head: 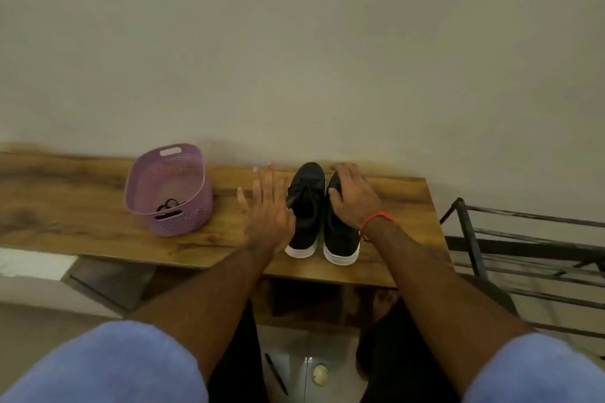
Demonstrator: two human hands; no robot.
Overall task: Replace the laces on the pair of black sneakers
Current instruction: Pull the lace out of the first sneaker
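Two black sneakers with white soles stand side by side on the wooden table, heels toward me. The left sneaker shows its black laces. My left hand is just left of it with fingers straight and spread, its palm edge close to the shoe's side. My right hand lies over the top of the right sneaker, fingers curled round its upper; a red band circles that wrist. A purple perforated basket stands at the left with dark laces lying in its bottom.
The table backs against a plain wall. A black metal rack stands to the right of the table. Below the table edge are my legs and a tiled floor with a dark pen-like object and a small round item.
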